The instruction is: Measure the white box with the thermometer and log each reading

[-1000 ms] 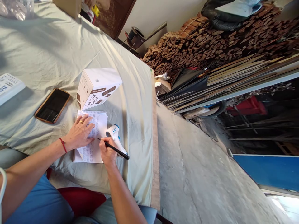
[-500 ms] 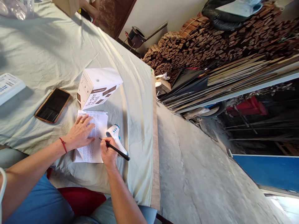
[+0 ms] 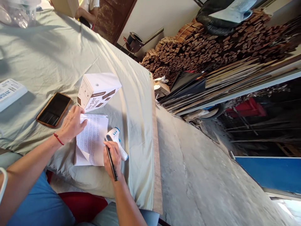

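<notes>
My right hand (image 3: 113, 158) grips a black pen (image 3: 110, 161), its tip pointing up the table by the right edge of a stack of printed paper sheets (image 3: 94, 139). The lower left part of the top sheet curls up. My left hand (image 3: 71, 124) is open at the upper left edge of the sheets, thumb spread over the paper, fingertips by the lower corner of a white box (image 3: 103, 83) lettered "Super Meal". Whether they touch the box, I cannot tell. A white and blue infrared thermometer (image 3: 118, 142) lies just beyond my right hand.
Left of the box lies a phone (image 3: 54, 110) in a brown case, with a white carton (image 3: 10, 92) farther left. Another person (image 3: 88, 12) is at the far edge of the cloth-covered table (image 3: 138, 131). Stacked wood (image 3: 178, 50) stands beyond the concrete floor (image 3: 188, 157).
My left hand has lifted off the middle of the sheets and moved left and up toward the box. My right hand has tilted the pen back, its tip now farther right.
</notes>
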The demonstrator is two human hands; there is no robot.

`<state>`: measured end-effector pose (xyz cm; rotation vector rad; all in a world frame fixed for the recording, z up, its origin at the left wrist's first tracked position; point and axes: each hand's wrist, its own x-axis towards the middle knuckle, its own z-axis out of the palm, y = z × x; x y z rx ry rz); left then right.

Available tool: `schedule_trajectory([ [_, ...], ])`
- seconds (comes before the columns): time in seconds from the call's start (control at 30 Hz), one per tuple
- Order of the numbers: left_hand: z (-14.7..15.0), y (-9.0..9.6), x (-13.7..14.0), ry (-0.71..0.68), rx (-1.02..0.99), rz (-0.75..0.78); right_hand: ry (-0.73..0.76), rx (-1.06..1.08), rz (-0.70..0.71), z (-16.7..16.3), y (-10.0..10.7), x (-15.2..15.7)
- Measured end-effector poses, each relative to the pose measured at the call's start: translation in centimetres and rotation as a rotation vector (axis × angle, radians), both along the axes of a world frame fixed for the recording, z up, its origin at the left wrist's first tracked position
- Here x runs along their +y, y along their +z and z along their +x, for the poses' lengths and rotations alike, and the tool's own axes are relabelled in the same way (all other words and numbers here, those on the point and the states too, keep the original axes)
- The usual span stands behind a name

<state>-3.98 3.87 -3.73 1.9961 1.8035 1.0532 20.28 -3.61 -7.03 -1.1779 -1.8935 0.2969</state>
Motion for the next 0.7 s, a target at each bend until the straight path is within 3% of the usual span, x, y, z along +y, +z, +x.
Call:
schedule_trajectory([
  [0.13, -1.7, -0.3, 3.0, 0.126, -0.209, 0.076, 0.11, -0.286, 0.096, 0.6, 0.1, -1.1],
  [0.23, -2.0, -0.7, 4.9, 0.014, -0.342, 0.029, 0.125, -0.426, 0.132, 1.1, 0.4, -1.4],
  [0.3, -2.1, -0.9, 5.6, -0.047, -0.386, 0.002, 0.04, -0.438, 0.139, 2.1, 0.6, -1.0],
  [0.37, -2.1, -1.1, 5.9, -0.011, -0.378, 0.007, -0.146, -0.432, 0.093, 3.5, 0.6, -0.2],
  [0.47, -2.3, -1.0, 5.8, 0.076, -0.377, 0.032, -0.334, -0.448, -0.097, 5.4, 0.2, 1.4],
  [0.57, -2.3, -0.3, 5.3, 0.052, -0.535, 0.0, -0.315, -0.347, -0.262, 6.1, 0.2, 2.5],
  [0.7, -2.0, 1.5, 4.4, -0.124, -0.82, -0.096, -0.311, 0.022, -0.363, 4.8, 1.8, 2.5],
])
